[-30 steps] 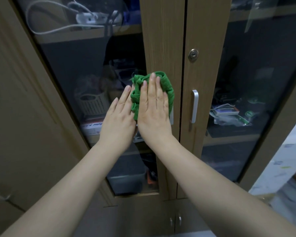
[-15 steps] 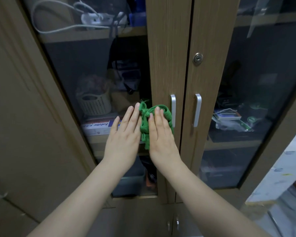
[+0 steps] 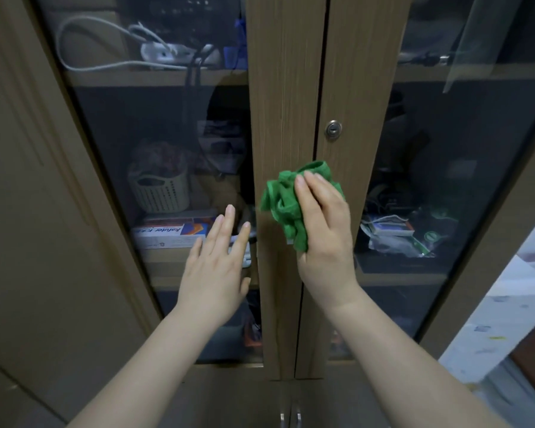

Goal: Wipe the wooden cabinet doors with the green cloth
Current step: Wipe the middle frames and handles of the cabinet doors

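Right hand (image 3: 323, 223) grips the bunched green cloth (image 3: 286, 205), fingers curled over its top, pressing it against the cabinet doors (image 3: 286, 88) at the centre seam. Cloth sits across the inner wooden strips of both doors, just below the round lock (image 3: 333, 130) on the right door. It covers the spot at mid height on the seam; no handle visible there.

Left hand (image 3: 215, 267) is free, holding nothing, fingers straight and slightly spread, palm toward the glass pane (image 3: 136, 125) of the left door. Can't tell if it touches the glass. It is beside the cloth, apart from it.

Behind the left glass: white cable (image 3: 84, 54) coiled on the upper shelf, pale slotted basket (image 3: 159, 189) on the middle shelf, white and blue box (image 3: 170, 234) below it. Behind the right glass: a jumble of small packets (image 3: 396, 236), too dim to identify. Two small metal handles (image 3: 289, 418) on the lower doors at the bottom edge.
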Demonstrator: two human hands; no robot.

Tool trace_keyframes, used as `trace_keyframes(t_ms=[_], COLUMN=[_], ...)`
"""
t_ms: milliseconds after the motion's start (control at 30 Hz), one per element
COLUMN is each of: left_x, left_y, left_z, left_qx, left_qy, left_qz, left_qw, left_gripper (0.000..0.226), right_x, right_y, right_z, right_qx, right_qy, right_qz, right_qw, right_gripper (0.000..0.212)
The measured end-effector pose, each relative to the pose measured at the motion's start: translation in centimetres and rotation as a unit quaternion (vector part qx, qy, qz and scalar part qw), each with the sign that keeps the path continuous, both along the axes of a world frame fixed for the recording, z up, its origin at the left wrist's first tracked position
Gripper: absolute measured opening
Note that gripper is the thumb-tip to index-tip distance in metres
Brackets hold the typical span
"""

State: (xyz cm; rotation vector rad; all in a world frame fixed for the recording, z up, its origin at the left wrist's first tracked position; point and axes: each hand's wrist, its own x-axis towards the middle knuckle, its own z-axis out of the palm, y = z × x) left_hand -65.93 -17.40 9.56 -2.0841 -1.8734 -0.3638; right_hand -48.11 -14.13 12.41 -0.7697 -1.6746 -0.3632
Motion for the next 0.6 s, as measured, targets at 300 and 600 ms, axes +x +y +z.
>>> trace_keyframes(t_ms=[300,600], left_x=[-0.2,-1.7], left_y=[0.2,0.5], left_z=[-0.4,-0.8], left_qx=[0.003,0.006], left_qy=[-0.008,0.016], left_qz=[-0.014,-0.038], left_qw=[1.000,0.999], left_gripper=[0.098,0.098], right_x=[-3.9,-5.3], right_y=[-0.1,-0.3], right_z=[-1.1,-1.5], right_qx=[-0.234,-0.270], right_qy=[0.021,0.133], right_qz=[-0.067,-0.089], right_qw=[0.970,0.949], right_gripper=[0.071,0.085])
